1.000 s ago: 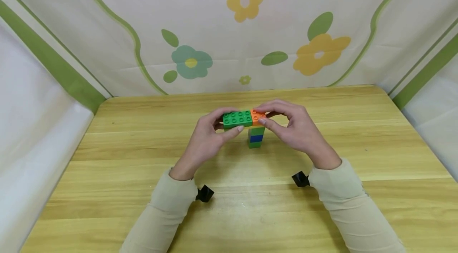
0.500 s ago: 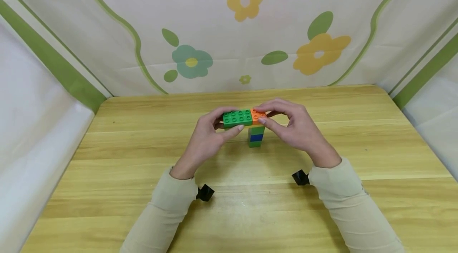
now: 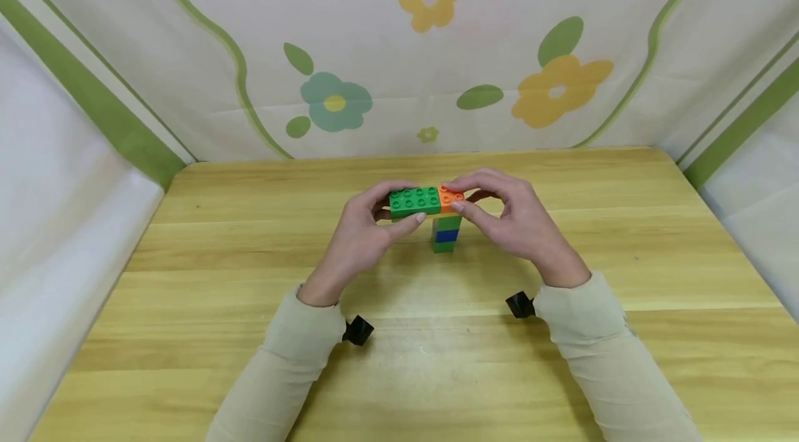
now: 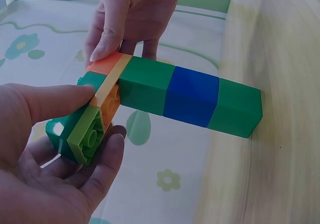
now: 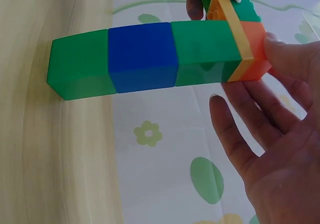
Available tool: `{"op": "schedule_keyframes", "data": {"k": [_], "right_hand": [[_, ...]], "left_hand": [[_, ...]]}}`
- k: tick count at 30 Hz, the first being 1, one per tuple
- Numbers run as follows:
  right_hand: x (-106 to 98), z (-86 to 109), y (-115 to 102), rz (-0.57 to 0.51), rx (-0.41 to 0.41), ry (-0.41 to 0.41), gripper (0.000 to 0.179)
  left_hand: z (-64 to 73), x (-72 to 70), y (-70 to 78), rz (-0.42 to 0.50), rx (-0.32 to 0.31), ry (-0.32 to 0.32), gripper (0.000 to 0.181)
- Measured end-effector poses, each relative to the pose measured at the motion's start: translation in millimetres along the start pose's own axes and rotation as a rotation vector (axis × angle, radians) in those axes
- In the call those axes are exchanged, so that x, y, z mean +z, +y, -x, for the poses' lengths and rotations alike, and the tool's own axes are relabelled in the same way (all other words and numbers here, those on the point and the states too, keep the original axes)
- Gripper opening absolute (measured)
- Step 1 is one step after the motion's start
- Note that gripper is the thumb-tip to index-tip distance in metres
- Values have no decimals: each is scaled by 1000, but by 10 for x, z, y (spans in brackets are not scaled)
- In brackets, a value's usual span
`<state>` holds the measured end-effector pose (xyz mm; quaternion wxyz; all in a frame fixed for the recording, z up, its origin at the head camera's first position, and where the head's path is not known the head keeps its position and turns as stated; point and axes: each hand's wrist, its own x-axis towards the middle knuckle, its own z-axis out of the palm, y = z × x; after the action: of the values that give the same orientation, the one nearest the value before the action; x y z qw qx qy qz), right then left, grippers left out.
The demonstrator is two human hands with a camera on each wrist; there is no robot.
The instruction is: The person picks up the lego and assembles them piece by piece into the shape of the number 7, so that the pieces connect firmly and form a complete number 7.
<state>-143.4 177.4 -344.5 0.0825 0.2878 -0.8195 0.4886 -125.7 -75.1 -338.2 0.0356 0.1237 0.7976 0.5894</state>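
A tower of toy building bricks stands upright on the table: a green brick (image 5: 82, 66) at the bottom, a blue brick (image 3: 446, 236) over it, then another green brick (image 4: 146, 83). Across its top lies a thin yellow-orange plate (image 5: 241, 38) that juts out to the left. An orange brick (image 3: 451, 198) and a long green brick (image 3: 415, 200) sit side by side above the plate. Under the long brick's outer end is a thin lime-green plate (image 4: 80, 130). My left hand (image 3: 358, 234) grips that overhanging end between thumb and fingers. My right hand (image 3: 514, 220) pinches the orange brick.
The wooden table (image 3: 250, 261) spreads around the tower. A white cloth with printed flowers (image 3: 555, 91) hangs behind it, and white cloth walls stand at both sides. A small black wrist-camera mount (image 3: 358, 331) pokes out from each sleeve.
Both hands keep their hold on the bricks and the tower stays in place. The whole head view has shifted slightly upward in the frame.
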Motion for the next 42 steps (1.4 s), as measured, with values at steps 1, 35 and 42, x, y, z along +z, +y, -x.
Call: {"op": "schedule_keyframes", "data": {"k": [1,35,42], "right_hand": [[1,0,13,-5,0,3,27],[-136,98,256,-3,318,-254,51],[-50,117,337,48,364,-289,40]], "left_hand": [[-10,5,-4,3,3,-1,40],[37,-91,14,20,-71,12,41],[38,-94,-9,39,-73,18,40]]}}
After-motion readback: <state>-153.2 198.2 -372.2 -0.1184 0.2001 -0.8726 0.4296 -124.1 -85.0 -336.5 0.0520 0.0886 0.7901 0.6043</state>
